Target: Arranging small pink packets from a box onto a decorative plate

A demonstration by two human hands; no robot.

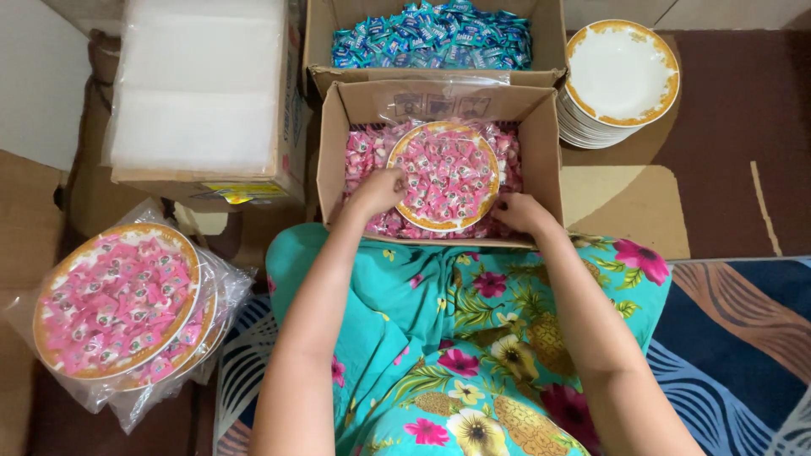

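Observation:
A round plate (445, 176) with a gold rim, heaped with pink wrapped candies, rests inside an open cardboard box (541, 143) of the same pink candies, right in front of my lap. My left hand (378, 191) lies on the plate's left edge, fingers curled over the candies. On the plate's lower right edge sits my right hand (519, 211), fingers bent down among the candies. Whether either hand grips the rim is hidden by the candies.
Behind it stands a box of blue wrapped candies (432, 35). A stack of empty gold-rimmed plates (619, 74) is at back right. Filled candy plates in clear plastic bags (118, 306) lie at left. A closed carton (203, 93) stands at back left.

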